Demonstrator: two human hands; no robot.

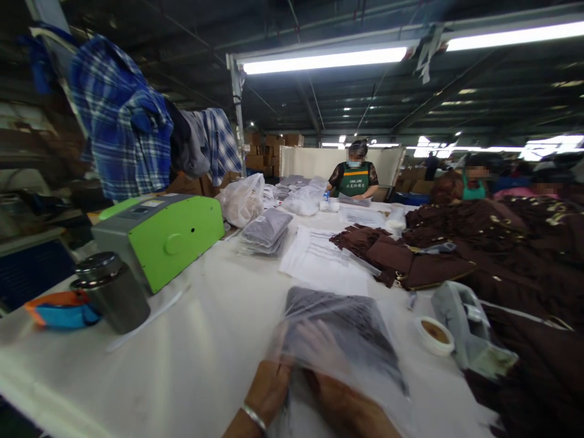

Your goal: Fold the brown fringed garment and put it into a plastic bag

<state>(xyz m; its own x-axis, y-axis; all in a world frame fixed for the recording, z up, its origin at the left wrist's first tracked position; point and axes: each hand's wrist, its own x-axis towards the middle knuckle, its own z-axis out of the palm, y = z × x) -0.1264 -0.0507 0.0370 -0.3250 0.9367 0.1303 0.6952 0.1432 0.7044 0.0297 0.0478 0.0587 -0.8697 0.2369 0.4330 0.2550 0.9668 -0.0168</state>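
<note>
A folded grey garment (pixel 347 310) lies on the white table in front of me, inside a clear plastic bag (pixel 392 371). My left hand (pixel 272 372), with a silver bracelet at the wrist, grips the bag's near left edge. My right hand (pixel 322 350) reaches into the bag, and its outstretched fingers lie flat over the garment; they show blurred through the plastic. Past the bag are printed paper sheets (pixel 314 255) and a stack of bagged grey garments (pixel 267 231).
A green and grey machine (pixel 177 240) and a dark flask (pixel 112 292) stand left. On the right are a tape dispenser (pixel 469 328), a tape roll (pixel 435 336) and heaped brown garments (pixel 511 255). A co-worker (pixel 353 176) in a green apron works across the table.
</note>
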